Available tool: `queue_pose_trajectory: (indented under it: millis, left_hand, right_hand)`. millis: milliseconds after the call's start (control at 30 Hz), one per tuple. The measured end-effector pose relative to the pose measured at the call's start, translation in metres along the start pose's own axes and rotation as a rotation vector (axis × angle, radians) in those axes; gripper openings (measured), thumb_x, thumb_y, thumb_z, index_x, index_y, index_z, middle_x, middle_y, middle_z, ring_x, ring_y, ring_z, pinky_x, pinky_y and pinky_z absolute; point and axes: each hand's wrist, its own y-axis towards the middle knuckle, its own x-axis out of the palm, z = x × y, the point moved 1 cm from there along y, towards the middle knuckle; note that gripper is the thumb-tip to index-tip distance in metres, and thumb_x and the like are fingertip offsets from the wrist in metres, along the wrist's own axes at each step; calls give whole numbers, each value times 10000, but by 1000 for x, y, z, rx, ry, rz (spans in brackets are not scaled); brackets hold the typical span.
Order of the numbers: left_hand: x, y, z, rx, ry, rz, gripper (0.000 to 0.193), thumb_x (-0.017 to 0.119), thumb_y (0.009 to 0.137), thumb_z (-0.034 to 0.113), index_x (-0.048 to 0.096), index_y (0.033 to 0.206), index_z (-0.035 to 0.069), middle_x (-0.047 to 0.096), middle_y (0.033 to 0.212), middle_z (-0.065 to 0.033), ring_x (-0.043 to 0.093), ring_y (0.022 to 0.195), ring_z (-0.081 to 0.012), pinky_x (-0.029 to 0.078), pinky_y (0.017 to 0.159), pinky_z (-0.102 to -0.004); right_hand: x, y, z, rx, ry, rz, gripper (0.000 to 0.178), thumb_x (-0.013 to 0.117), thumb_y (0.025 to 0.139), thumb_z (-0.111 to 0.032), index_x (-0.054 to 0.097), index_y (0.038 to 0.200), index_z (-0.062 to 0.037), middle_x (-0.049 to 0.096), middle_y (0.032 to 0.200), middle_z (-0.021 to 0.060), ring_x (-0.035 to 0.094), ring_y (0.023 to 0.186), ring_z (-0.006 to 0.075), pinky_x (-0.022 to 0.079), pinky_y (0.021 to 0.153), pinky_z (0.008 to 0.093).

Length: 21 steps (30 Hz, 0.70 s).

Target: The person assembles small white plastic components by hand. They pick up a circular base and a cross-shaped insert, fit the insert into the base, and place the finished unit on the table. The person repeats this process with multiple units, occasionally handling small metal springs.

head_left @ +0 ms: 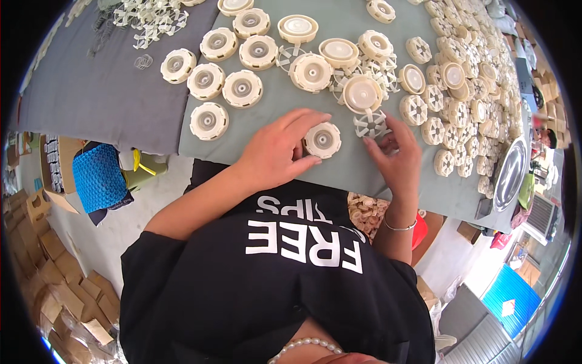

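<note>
My left hand (280, 147) is closed round the side of a cream round plastic cap (322, 141), thumb near me and fingers on the far side. A coiled metal spring shows inside that cap, which sits at the table's near edge. To its right, my right hand (398, 150) has thumb and fingers closed on a white spoked plastic ring (368, 125). Just beyond it lies a cream round cap with a smooth centre (362, 94). More white spoked rings (382, 74) are heaped behind that cap.
Several caps with springs (242, 88) stand at the left of the green-grey cloth (273, 112). Rows of finished-looking caps with spokes (445, 162) crowd the right side. Loose springs (143, 61) and a pile of white spoked rings (163, 23) lie far left. A box of cream parts (367, 213) is below the table.
</note>
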Motion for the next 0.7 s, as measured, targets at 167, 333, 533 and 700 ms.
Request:
queue_pose_trajectory:
  millis: [167,333,533,700]
  left_hand:
    - [1,2,-2,-7,-3,-7,734,814,825,98,557,1511,160,602,1442,-125,651,682,-160,564,719,-329]
    - [-1,3,-4,-2,-13,1,737,805,812,80,574,1508,162,625,1436,-125,628,661,-145,558,708,-312]
    - [-2,6,-4,-23,-51,-65,725,759,830,30,569,1517,166,628,1429,-124,596,649,-142,546,673,-290]
    - [-3,5,-5,-5,-128,-45,708,709,847,9,559,1526,144,638,1390,-114,585,664,-121,532,658,-281]
  right_hand:
    - [0,13,-17,-149,-25,81,709,903,761,-104,653,1424,-104,713,1091,58,641,778,148,557,690,303]
    - [3,11,0,-184,59,193,735,886,749,-79,648,1444,-108,728,1037,46,626,708,132,550,673,289]
    - [-17,-18,-9,34,-71,-142,657,871,743,-85,718,1379,-151,703,1018,48,571,677,133,528,655,296]
    - [-14,-15,-10,-149,-4,25,635,896,736,-82,722,1346,-96,692,1094,70,608,762,166,554,687,304]
